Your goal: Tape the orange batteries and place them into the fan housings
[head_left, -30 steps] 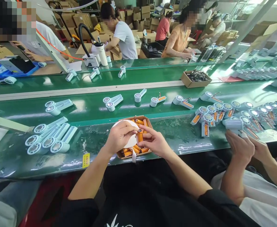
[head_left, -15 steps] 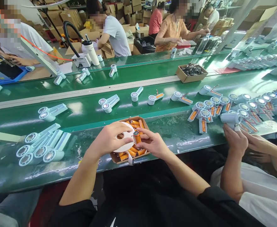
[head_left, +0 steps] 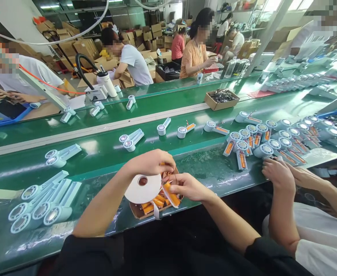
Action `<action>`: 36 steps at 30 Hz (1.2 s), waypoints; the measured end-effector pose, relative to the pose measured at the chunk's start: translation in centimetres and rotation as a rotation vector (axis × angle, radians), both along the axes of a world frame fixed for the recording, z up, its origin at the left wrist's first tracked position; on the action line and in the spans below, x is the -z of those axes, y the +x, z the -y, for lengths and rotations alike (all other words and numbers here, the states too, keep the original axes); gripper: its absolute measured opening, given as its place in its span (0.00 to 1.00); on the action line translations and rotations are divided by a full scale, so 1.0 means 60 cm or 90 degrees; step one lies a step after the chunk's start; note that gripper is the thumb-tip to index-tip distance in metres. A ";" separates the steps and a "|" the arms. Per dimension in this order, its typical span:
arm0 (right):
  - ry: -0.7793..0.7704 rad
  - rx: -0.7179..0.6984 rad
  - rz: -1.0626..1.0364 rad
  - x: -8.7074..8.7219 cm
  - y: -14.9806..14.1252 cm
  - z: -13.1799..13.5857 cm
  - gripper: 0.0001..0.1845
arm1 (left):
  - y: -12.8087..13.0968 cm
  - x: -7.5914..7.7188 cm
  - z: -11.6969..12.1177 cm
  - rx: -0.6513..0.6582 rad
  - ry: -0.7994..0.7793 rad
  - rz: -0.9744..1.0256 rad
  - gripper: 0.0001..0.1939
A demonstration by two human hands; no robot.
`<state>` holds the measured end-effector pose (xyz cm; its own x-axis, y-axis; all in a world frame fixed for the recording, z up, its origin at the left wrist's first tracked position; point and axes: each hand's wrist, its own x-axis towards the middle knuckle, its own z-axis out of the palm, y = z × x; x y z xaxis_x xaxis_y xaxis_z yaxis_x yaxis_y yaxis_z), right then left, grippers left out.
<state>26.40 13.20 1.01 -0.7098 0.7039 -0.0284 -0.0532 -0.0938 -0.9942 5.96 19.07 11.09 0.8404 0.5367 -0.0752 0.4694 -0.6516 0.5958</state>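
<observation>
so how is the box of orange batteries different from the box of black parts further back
The near box holds orange batteries, while the far box holds small black parts. The near box is partly covered by a white roll; the far box has nothing over its top. The near box sits at the front edge of the green surface, the far box further back. Both are open brown cardboard boxes.

— Where's the roll (head_left: 136, 194)?
— Over the box (head_left: 135, 211) of cells (head_left: 158, 201), by the table (head_left: 198, 165) edge.
— And the fans (head_left: 57, 215)?
— One cluster (head_left: 42, 209) lies left of the box, another (head_left: 242, 145) right, a loose row (head_left: 161, 131) behind.
</observation>
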 end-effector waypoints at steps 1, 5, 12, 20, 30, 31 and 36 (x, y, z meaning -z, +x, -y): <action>-0.052 0.054 -0.043 0.007 0.002 -0.002 0.32 | 0.006 0.006 -0.033 -0.024 -0.038 -0.018 0.12; -0.169 0.241 -0.138 0.025 0.006 -0.016 0.36 | 0.044 0.052 -0.173 -0.307 0.055 -0.203 0.23; -0.164 0.378 -0.149 0.027 0.048 -0.044 0.32 | 0.068 0.133 -0.317 -0.417 0.168 -0.358 0.32; 0.002 0.418 -0.088 0.021 0.101 -0.128 0.27 | -0.052 0.176 -0.289 -0.217 0.091 -0.353 0.12; 0.464 0.231 0.509 0.041 -0.039 -0.320 0.21 | -0.055 0.190 -0.301 -0.269 0.036 -0.240 0.19; 0.470 0.221 0.525 0.043 -0.041 -0.323 0.20 | -0.052 0.193 -0.300 -0.280 0.036 -0.236 0.19; 0.516 0.141 0.655 0.046 -0.032 -0.320 0.20 | -0.032 0.205 -0.302 -0.328 0.039 -0.222 0.18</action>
